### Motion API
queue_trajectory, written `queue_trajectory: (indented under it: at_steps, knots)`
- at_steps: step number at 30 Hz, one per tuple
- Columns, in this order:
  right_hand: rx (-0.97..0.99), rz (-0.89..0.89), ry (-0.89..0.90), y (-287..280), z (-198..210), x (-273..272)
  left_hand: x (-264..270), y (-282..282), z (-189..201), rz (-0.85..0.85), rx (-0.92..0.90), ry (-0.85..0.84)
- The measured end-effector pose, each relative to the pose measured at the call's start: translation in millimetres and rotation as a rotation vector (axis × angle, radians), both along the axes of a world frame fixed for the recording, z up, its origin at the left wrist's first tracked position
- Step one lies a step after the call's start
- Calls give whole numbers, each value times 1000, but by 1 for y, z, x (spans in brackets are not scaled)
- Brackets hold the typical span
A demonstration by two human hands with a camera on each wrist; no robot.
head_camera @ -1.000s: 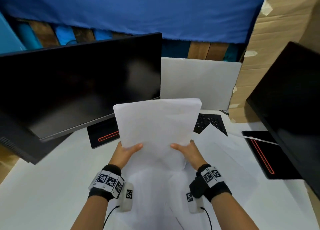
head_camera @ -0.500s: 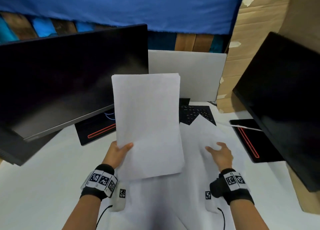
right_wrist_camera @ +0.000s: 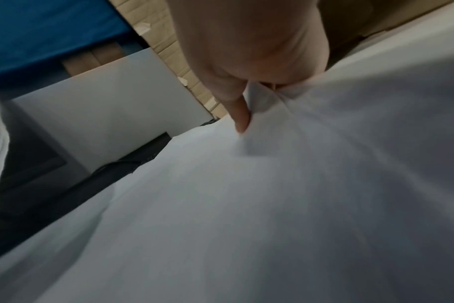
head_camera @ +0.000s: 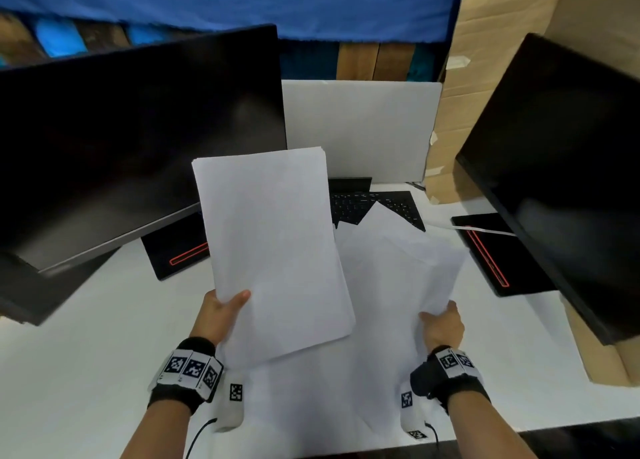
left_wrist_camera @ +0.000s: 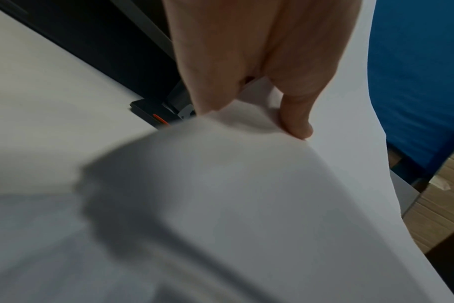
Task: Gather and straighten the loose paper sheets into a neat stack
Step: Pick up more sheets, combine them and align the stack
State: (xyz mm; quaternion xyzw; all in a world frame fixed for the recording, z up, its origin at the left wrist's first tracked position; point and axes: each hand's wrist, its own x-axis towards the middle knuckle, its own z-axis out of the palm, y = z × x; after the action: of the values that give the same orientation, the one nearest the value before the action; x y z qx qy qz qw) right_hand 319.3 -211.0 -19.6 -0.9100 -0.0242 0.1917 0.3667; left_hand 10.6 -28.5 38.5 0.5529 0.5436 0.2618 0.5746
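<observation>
Nearest the camera, both wrists are wearing black bands set with white blocks printed in black squares, and thin cables are trailing from them over the smooth white table (head_camera: 86,372). The left hand (head_camera: 218,315) is gripping the stack (head_camera: 273,251) at its lower left corner, thumb lying flat on top and fingers curled beneath; the stack, a flat rectangle of matte white paper with roughly aligned edges, is being held tilted above the table, its far end rising in front of the left monitor (head_camera: 138,140). The right hand (head_camera: 441,325) is pinching the loose sheets (head_camera: 391,275), its thumb pressing on them and the paper puckering into soft creases at the grip. These thin sheets are fanning out unevenly, partly lifting off the table, with one pointed corner lying over the black keyboard (head_camera: 360,202). Further sheets are lying flat on the table between the forearms, under the stack. Beyond, two glossy black monitors are standing at left and right (head_camera: 568,168), each on a flat black base with a thin red outline. A plain grey-white board (head_camera: 363,126) is standing upright behind the keyboard, brown taped cardboard (head_camera: 491,43) is rising at the right, and blue cloth (head_camera: 242,1) is hanging across the back.
</observation>
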Motion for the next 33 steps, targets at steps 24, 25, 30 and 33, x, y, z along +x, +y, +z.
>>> queue_trajectory:
  at_steps: [24,25,30,33]
  knots:
    - [421,196,-335,22,114,37,-25,22,7,184,14,-34]
    - [477,206,-354,22,133,41,-26,25,8,201,21,-32]
    - [642,293,-349,28,183,37,-14,36,22,183,49,-90]
    - [697,358,-224,51,169,22,6,30,41,53,47,-152]
